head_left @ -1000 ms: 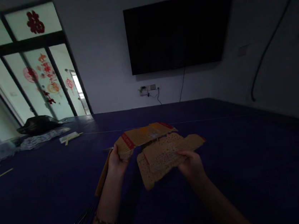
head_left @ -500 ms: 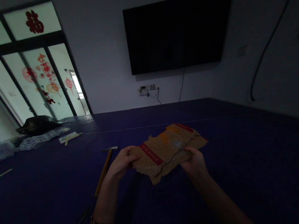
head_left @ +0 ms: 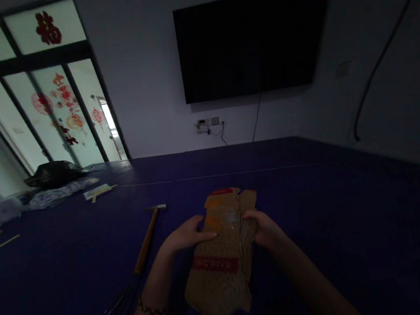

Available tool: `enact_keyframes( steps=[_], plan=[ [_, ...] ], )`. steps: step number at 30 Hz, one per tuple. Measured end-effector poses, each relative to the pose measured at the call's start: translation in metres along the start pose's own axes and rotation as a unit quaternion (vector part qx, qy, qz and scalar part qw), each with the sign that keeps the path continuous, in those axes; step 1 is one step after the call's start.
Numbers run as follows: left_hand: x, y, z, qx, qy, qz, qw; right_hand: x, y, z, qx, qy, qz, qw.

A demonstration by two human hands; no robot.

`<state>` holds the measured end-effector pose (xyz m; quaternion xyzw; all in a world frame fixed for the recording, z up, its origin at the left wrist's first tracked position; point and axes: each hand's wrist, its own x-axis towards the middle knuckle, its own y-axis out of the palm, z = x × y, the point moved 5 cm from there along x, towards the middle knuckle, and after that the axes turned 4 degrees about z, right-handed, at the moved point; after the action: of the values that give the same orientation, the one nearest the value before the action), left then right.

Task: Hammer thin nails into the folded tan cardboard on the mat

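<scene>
A torn piece of brown cardboard (head_left: 222, 247) with red printed bands, an orange patch and many small holes is held between my hands, its long side pointing toward me. My left hand (head_left: 190, 233) grips its left edge, thumb on top. On the right edge, my right hand (head_left: 263, 227) pinches a folded or second layer, thumb on top; the fingers underneath are hidden. Left of my left hand lies a hammer (head_left: 146, 243) with a wooden handle. Several thin dark metal pieces, perhaps nails (head_left: 118, 303), lie near my left forearm.
The dark blue surface (head_left: 335, 224) extends to the wall. At its far left are a black bag (head_left: 54, 174), crumpled plastic (head_left: 58, 193), a white packet (head_left: 97, 191) and yellow strips (head_left: 0, 246). A television (head_left: 253, 41) hangs on the wall above a socket (head_left: 214, 121).
The cardboard has turned from lying crosswise to lengthwise and moved closer to me. My left hand has shifted right along its edge; my right hand has moved slightly left.
</scene>
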<state>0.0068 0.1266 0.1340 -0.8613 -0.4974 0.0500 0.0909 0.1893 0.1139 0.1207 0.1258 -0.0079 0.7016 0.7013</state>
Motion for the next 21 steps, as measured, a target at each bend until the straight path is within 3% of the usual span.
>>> enact_keyframes(
  steps=[2, 3, 9, 12, 17, 18, 21],
  plan=[
    [0.002, 0.018, 0.005, -0.002, -0.027, 0.120, 0.992, -0.002, 0.006, -0.004, 0.036, 0.058, 0.044, 0.997],
    [0.003, 0.025, 0.007, -0.009, -0.038, 0.150, 0.988, -0.003, 0.009, -0.006, 0.060, 0.084, 0.063, 0.993],
    [0.011, 0.040, 0.017, -0.065, -0.012, 0.160, 0.985, -0.009, 0.014, -0.011, 0.113, 0.163, 0.109, 0.974],
    [0.011, 0.050, 0.020, -0.168, -0.033, 0.164, 0.972, -0.007, 0.010, -0.012, 0.096, 0.158, 0.097, 0.978],
    [0.015, 0.051, 0.015, -0.322, -0.022, 0.100, 0.941, 0.003, -0.016, -0.010, -0.008, 0.059, -0.051, 0.997],
    [0.016, 0.047, 0.014, -0.338, -0.012, 0.068, 0.939, 0.004, -0.018, -0.009, -0.025, 0.058, -0.056, 0.996],
    [0.020, 0.035, 0.017, -0.380, 0.002, -0.021, 0.925, 0.002, -0.015, -0.002, -0.102, 0.052, 0.013, 0.993]
  ],
)
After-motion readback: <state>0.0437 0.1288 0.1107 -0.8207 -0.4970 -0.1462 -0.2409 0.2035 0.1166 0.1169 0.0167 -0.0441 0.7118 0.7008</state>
